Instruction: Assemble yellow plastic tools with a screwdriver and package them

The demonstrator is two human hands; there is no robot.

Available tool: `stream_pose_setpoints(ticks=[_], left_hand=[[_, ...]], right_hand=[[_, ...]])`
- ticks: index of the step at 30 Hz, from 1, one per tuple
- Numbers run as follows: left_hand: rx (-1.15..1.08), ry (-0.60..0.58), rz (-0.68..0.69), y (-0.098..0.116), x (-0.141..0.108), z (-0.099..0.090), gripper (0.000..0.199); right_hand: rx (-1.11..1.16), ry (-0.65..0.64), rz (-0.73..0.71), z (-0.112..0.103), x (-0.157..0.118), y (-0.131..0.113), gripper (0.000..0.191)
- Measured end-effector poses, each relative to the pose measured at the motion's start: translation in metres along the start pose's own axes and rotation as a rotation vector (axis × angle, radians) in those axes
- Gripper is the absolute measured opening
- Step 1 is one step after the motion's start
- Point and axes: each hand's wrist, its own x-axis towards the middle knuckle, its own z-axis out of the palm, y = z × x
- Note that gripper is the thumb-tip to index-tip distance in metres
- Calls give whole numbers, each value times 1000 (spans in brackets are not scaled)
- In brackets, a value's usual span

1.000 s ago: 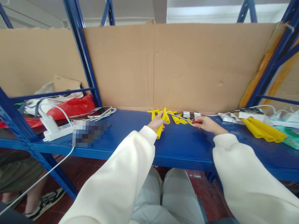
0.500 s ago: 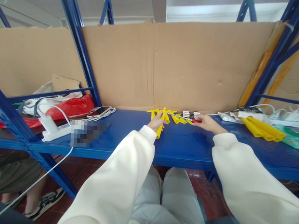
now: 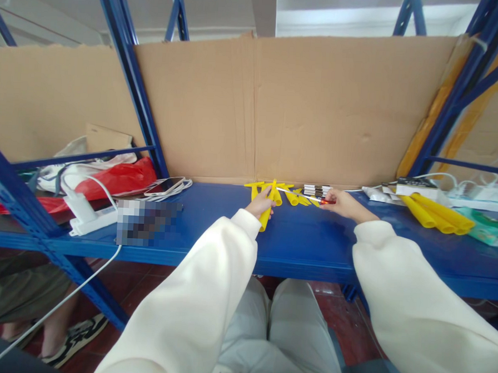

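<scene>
My left hand is closed around a yellow plastic tube, whose wide round end points toward me. My right hand grips a screwdriver by its red handle. Its thin metal shaft lies sideways and runs left to the narrow upper part of the tube; whether the tip touches it is too small to tell. Behind and between my hands lie several other yellow plastic pieces. A row of white and dark slim items sits beside them, near my right fingers.
Several larger yellow tubes lie at the right by a green packet. On the left are a white power strip, a red bag and a coiled white cable. A cardboard panel backs the blue shelf.
Both hands stay almost in place. The screwdriver's red handle has shifted very slightly in my right fingers; the tube is still in my left hand.
</scene>
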Motion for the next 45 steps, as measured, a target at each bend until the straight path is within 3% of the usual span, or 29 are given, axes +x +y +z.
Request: stream_pose_setpoints(ticks=[5, 14, 23, 29, 38, 45], left_hand=[[4, 6, 20, -1, 3, -2, 80], [26, -10, 16, -4, 7, -2, 77], [31, 7, 13, -3, 5, -2, 80], [29, -1, 15, -4, 7, -2, 80], [12, -4, 19, -4, 8, -3, 82], [27, 7, 15, -4, 7, -2, 80]], right_hand=[[-6, -130, -31, -6, -4, -17, 51], [40, -6, 18, 3, 1, -1, 58], [-37, -201, -23, -7, -5, -19, 54], [17, -31, 8, 2, 0, -6, 59], [-57, -106, -70, -6, -4, -18, 52], [-18, -1, 9, 1, 1, -4, 57]])
